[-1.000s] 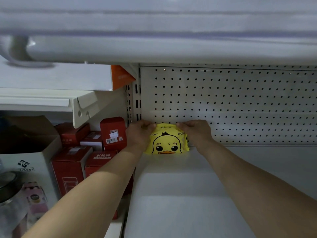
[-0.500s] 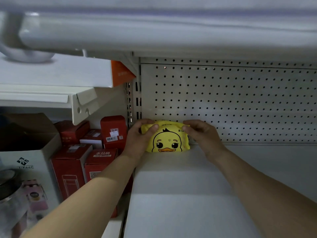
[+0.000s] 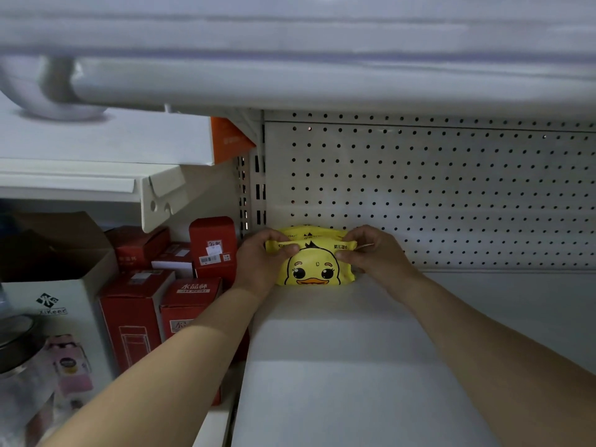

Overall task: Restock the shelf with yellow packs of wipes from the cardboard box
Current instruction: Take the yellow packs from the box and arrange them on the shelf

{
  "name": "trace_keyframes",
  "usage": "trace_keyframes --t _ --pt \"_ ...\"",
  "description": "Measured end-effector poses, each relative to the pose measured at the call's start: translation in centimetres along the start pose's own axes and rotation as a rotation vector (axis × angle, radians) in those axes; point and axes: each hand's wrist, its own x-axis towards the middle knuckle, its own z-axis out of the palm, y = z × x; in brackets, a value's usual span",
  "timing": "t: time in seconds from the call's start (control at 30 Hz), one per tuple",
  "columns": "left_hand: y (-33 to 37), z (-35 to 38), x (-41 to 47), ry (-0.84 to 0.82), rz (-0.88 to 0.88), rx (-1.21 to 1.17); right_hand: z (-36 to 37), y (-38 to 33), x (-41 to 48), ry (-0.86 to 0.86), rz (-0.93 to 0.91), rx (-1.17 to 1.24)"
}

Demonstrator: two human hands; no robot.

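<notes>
Two yellow packs of wipes stand upright, one behind the other, at the back left corner of the white shelf (image 3: 338, 366), against the pegboard. The front pack (image 3: 311, 269) shows a duck face; only the top edge of the rear pack (image 3: 309, 230) shows. My left hand (image 3: 261, 262) grips the left end of the front pack, thumb across its top corner. My right hand (image 3: 371, 253) pinches its right top corner. The cardboard box is out of view.
A perforated back panel (image 3: 451, 195) closes the shelf behind. Another shelf (image 3: 290, 59) hangs low overhead. In the bay to the left stand red boxes (image 3: 190, 304), a taller red box (image 3: 213, 246) and an open white carton (image 3: 61, 301).
The view has tilted up a little. My hands shifted on the front pack, and the top edge of a second pack now shows behind it.
</notes>
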Motion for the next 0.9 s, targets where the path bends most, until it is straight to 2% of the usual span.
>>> trace_keyframes --t 0.17,0.27,0.33,0.5,0.73,0.9 --pt "0.0 0.4 0.6 0.069 0.022 0.068 0.2 -1.2 0.4 0.134 -0.054 -0.067" --pt "-0.2 0.3 0.3 0.01 -0.013 0.001 0.6 -1.2 0.3 0.065 0.022 -0.024" --pt "0.1 0.3 -0.2 -0.046 -0.021 -0.012 1.1 -0.9 0.2 0.024 0.054 -0.097" --pt "1.3 0.9 -0.8 -0.018 -0.022 0.234 2.5 -1.0 -0.3 0.094 -0.012 -0.409" --pt "3.1 1.1 -2.0 0.03 -0.157 0.373 1.2 -1.3 -2.6 0.122 0.045 -0.431" --pt "6.2 -0.1 -6.0 -0.047 -0.145 0.431 -1.5 -3.4 -6.7 0.099 0.036 -0.447"
